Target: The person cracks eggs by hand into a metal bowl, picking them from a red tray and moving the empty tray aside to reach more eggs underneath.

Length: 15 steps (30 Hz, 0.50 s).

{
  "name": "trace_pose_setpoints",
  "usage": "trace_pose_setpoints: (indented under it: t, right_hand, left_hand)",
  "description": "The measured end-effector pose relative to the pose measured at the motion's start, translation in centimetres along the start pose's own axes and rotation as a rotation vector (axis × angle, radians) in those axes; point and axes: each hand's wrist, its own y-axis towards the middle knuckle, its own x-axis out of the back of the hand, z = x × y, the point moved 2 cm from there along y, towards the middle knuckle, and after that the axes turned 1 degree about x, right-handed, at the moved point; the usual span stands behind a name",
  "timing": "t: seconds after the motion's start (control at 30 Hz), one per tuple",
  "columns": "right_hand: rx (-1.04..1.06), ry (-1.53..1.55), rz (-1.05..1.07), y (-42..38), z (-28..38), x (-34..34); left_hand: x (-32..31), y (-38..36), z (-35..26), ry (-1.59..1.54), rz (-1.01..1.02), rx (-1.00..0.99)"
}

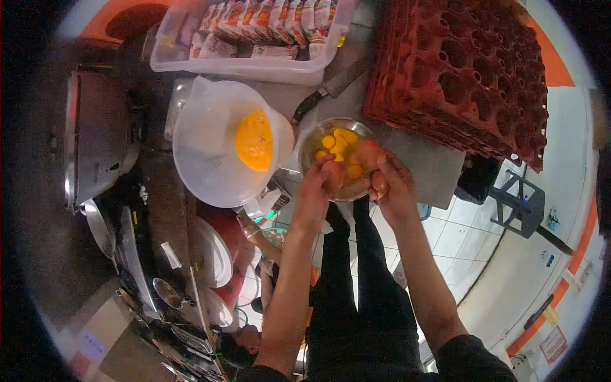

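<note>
Item 1: egg (pixel 363 162), brown, held betw. my left hand (pixel 316 191) and right hand (pixel 391 188), both closed on it, right over the steel bowl (pixel 312 137). Bowl holds several yolks, sits at counter edge. Item 2: white jug (pixel 210 159) w/ beaten egg, just left of bowl. Item 3: knife (pixel 328 89) behind bowl. Item 4: red egg trays (pixel 471 70), stacked, at the right.

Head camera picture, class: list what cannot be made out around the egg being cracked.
- Egg: mostly covered by left hand and right hand.
- Steel bowl: near rim hidden by both hands.
- Knife: blade tip blurred.
- Packets in the tub: print too small.
</note>
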Motion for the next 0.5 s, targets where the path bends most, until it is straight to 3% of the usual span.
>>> trace_pose_setpoints:
  t: [0.13,0.2,0.23,0.3,0.43,0.47,0.5]
  right_hand:
    - [-0.187,0.243,0.089,0.0,1.9,-0.8]
    - [-0.236,0.293,0.076,0.0,2.5,-1.1]
    - [-0.236,0.207,0.115,0.1,2.6,-0.9]
    - [-0.237,0.126,0.143,0.0,2.7,-0.3]
    - [-0.197,-0.361,0.241,0.1,4.1,-0.8]
    - [-0.168,-0.573,0.264,0.0,4.6,-1.3]
    - [-0.17,-0.57,0.261,-0.1,4.5,-1.4]
  left_hand:
    - [-1.6,-0.6,-2.5,0.16,-0.036,-0.053]
    - [-2.6,-0.2,-3.8,0.688,0.105,-0.361]
    - [-2.7,0.2,-4.2,0.691,0.105,-0.358]
    - [-3.0,0.6,-5.2,1.013,0.184,-0.547]
    - [-3.4,0.8,-6.0,0.95,0.274,-0.46]
    - [-3.4,0.7,-6.1,0.998,0.212,-0.449]
    - [-3.3,0.6,-6.2,1.046,0.148,-0.439]
